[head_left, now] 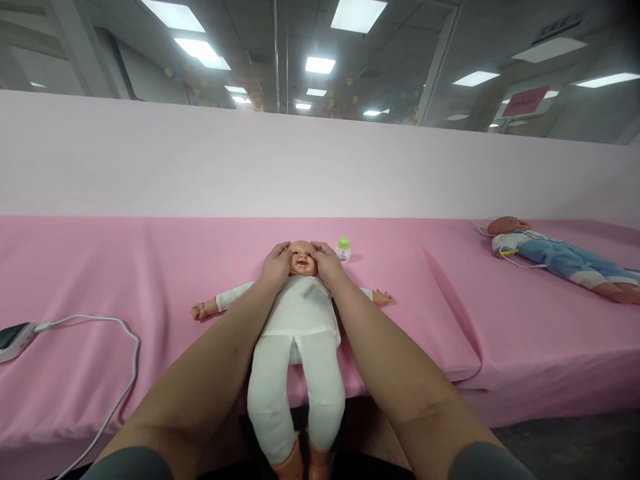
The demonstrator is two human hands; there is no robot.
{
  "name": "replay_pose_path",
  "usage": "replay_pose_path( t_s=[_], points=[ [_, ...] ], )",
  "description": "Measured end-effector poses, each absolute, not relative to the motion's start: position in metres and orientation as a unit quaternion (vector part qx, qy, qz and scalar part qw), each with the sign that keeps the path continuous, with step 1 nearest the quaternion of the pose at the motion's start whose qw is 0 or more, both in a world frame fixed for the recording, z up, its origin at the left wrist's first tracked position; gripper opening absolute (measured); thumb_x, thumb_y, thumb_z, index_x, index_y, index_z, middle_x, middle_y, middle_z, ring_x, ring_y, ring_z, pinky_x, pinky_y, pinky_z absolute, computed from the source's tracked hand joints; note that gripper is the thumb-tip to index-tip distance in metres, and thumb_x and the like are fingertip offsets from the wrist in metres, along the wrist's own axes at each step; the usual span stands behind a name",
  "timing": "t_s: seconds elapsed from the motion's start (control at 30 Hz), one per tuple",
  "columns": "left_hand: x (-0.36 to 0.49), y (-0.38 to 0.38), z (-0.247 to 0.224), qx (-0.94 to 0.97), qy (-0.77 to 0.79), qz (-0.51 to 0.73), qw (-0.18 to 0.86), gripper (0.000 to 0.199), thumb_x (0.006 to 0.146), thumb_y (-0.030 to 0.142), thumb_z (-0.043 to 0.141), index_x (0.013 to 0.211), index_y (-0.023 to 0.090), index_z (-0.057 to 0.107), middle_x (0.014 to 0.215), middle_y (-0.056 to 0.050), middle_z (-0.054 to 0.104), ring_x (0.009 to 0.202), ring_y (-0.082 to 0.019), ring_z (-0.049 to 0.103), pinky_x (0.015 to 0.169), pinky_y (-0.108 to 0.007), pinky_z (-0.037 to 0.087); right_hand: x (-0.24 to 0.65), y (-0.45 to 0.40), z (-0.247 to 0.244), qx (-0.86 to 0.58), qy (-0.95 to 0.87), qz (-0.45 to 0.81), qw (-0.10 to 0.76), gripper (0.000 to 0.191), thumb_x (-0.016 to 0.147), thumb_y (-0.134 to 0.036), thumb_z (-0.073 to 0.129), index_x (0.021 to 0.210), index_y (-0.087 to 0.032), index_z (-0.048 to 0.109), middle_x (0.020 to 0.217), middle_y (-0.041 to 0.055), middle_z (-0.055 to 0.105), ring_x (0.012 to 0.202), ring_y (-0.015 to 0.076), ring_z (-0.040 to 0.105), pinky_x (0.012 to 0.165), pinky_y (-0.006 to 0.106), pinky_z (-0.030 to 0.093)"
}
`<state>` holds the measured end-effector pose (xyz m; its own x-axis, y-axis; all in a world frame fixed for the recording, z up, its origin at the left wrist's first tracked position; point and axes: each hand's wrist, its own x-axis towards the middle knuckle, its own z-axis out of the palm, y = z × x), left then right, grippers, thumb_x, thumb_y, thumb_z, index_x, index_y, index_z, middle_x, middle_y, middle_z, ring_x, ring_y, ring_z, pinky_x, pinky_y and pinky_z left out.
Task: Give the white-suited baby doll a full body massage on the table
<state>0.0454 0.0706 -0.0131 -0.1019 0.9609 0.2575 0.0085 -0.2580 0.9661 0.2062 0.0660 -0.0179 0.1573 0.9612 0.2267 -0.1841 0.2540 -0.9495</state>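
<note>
A baby doll point(303, 307) in a white top and white trousers lies on its back on the pink cloth, its arms spread and its legs toward me over the front edge. My left hand point(277, 265) rests against the left side of the doll's head, and my right hand point(327, 263) against the right side. Both hands cup the head, with fingertips near the forehead and thumbs beside the eyes. The doll's face point(303, 259) shows between them. A small clear bottle point(343, 251) with a green cap stands just right of my right hand.
The pink cloth point(90, 267) covers a long table against a white wall point(250, 167). At the far right lies another doll point(560, 257) in blue, with thin tubes. A white device point(16, 341) with a cable point(134, 353) lies at the left.
</note>
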Motion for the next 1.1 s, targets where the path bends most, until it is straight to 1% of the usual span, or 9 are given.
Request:
replay_pose_path(
  t_s=[0.2, 0.4, 0.63, 0.83, 1.1],
  points=[
    [0.046, 0.071, -0.013, 0.534, 0.453, 0.585, 0.410, 0.043, 0.087, 0.039, 0.066, 0.126, 0.023, 0.071, 0.120, -0.009, 0.076, 0.112, -0.027, 0.070, 0.102, -0.041, 0.055, 0.208, 0.070, -0.023, -0.415, -0.486, 0.435, 0.635, 0.042, 0.076, -0.037, 0.073, 0.116, -0.026, 0.071, 0.120, 0.0029, 0.074, 0.116, 0.0243, 0.067, 0.105, 0.042, 0.052],
    [0.046, 0.069, -0.011, 0.538, 0.462, 0.582, 0.398, 0.043, 0.086, 0.039, 0.068, 0.125, 0.023, 0.072, 0.119, -0.009, 0.076, 0.112, -0.028, 0.070, 0.102, -0.042, 0.054, 0.209, 0.072, -0.025, -0.413, -0.499, 0.422, 0.634, 0.040, 0.077, -0.038, 0.076, 0.115, -0.027, 0.071, 0.122, 0.0034, 0.074, 0.116, 0.0244, 0.067, 0.106, 0.043, 0.052],
    [0.046, 0.070, -0.011, 0.535, 0.459, 0.587, 0.397, 0.042, 0.086, 0.038, 0.069, 0.125, 0.022, 0.072, 0.119, -0.009, 0.076, 0.113, -0.027, 0.070, 0.102, -0.041, 0.054, 0.210, 0.074, -0.028, -0.413, -0.509, 0.414, 0.632, 0.042, 0.078, -0.040, 0.075, 0.119, -0.028, 0.070, 0.123, 0.0035, 0.073, 0.117, 0.0245, 0.066, 0.107, 0.044, 0.051],
    [0.046, 0.070, -0.011, 0.535, 0.461, 0.585, 0.398, 0.042, 0.085, 0.038, 0.069, 0.124, 0.023, 0.072, 0.118, -0.008, 0.076, 0.113, -0.028, 0.070, 0.102, -0.041, 0.055, 0.210, 0.076, -0.030, -0.413, -0.514, 0.407, 0.632, 0.042, 0.079, -0.040, 0.075, 0.118, -0.027, 0.070, 0.125, 0.0040, 0.073, 0.117, 0.0243, 0.066, 0.107, 0.043, 0.051],
    [0.046, 0.070, -0.011, 0.534, 0.461, 0.586, 0.399, 0.040, 0.085, 0.037, 0.067, 0.123, 0.024, 0.073, 0.113, -0.007, 0.078, 0.110, -0.026, 0.071, 0.100, -0.040, 0.055, 0.209, 0.076, -0.029, -0.419, -0.501, 0.418, 0.631, 0.041, 0.078, -0.038, 0.074, 0.118, -0.027, 0.070, 0.123, 0.0031, 0.073, 0.114, 0.0230, 0.067, 0.105, 0.041, 0.052]
  ],
)
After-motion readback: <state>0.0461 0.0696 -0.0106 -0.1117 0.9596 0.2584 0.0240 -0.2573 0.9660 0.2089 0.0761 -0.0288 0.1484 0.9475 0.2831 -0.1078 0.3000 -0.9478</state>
